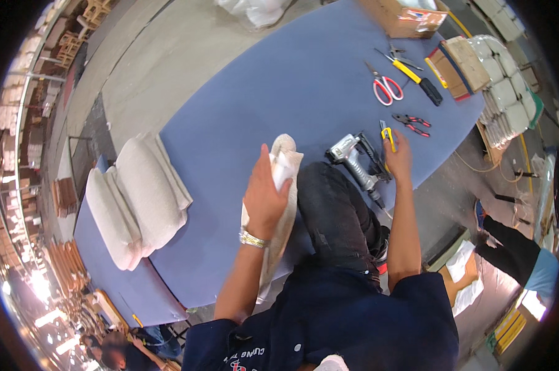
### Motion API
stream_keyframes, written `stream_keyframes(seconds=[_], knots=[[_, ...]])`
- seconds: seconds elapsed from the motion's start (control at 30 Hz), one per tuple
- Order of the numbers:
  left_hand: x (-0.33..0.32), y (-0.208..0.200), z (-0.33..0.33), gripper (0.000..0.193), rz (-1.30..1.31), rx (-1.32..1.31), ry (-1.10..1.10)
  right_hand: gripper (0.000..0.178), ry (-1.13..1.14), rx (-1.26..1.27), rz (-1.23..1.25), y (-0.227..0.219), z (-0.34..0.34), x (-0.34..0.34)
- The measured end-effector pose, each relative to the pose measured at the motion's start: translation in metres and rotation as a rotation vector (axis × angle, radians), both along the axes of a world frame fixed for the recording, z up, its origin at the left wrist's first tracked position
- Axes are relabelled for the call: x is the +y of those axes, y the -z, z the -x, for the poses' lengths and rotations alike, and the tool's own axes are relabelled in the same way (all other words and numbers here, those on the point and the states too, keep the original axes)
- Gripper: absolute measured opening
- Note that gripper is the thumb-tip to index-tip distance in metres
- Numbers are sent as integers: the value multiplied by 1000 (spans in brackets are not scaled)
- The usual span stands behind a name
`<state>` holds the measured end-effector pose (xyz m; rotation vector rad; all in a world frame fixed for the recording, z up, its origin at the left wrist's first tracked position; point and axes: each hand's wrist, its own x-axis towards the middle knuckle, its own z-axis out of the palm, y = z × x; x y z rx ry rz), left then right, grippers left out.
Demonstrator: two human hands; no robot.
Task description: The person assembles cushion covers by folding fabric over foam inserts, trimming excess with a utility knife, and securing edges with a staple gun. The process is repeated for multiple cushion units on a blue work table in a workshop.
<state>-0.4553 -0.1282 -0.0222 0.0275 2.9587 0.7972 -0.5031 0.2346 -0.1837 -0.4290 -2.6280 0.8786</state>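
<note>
My left hand [266,196] lies closed on a long, narrow piece of cream upholstery fabric [285,145], with something white showing beside the fingers. The piece runs down over the table edge next to my raised knee. At the right, my right hand [398,156] grips a yellow utility knife [386,132], its tip toward the far side. Just left of that hand a silver and black staple gun [353,162] rests on the blue-grey table [242,99]. Beyond the knife are black pliers with red-lined handles [412,123].
Red-and-white scissors [386,88] and a yellow-and-black tool [415,77] lie farther back, near cardboard boxes [409,18]. Cream upholstered cushions [149,191] sit at the left. Wrapped white bundles [505,80] stand at the right. Another person [517,247] is at the right.
</note>
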Motion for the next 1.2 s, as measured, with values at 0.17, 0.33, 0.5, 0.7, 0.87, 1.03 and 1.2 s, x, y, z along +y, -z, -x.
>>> stream_keyframes(seconds=[0.17,0.33,0.5,0.7,0.87,1.03,1.2], knots=[[-90,-11,-6,80,-255,14,-14,47,-428,-117,606,-78,12,-127],[-126,-35,-47,88,-569,-2,-28,44,-855,142,494,-139,5,-264],[-102,-66,-89,98,-115,375,53,41,-910,98,224,-198,-8,-290],[-91,-50,-112,73,-192,542,-191,34,-824,270,189,-215,-49,-290],[-97,-66,-122,32,-410,584,-137,31,-845,313,208,-227,-73,-275],[-99,-81,-125,19,-503,622,-16,31,-883,370,242,-229,-86,-262],[-99,-85,-129,16,-681,499,36,34,-938,400,272,-230,-95,-254]])
